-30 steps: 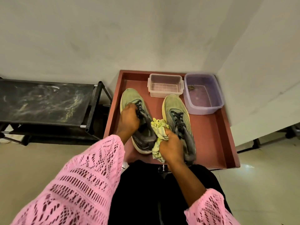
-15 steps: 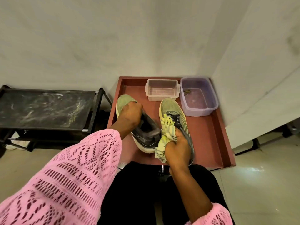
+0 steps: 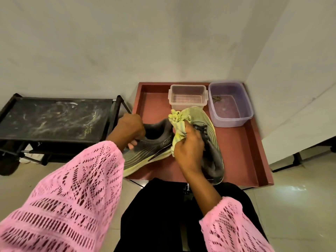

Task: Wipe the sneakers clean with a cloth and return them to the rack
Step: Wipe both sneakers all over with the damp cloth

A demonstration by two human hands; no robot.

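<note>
yellow cloth (image 3: 179, 130) in right grip (image 3: 189, 148), left grip (image 3: 130, 129) around tilted sneaker (image 3: 149, 151)

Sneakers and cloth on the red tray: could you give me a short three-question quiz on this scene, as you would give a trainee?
1. True or false: the left hand holds the left sneaker tipped on its side.
2. Which thing is the right hand gripping? A) the cloth B) the clear box C) the purple tub
3. Fill in: the right sneaker rests on the red ____.

Key: 1 true; 2 A; 3 tray.
</note>
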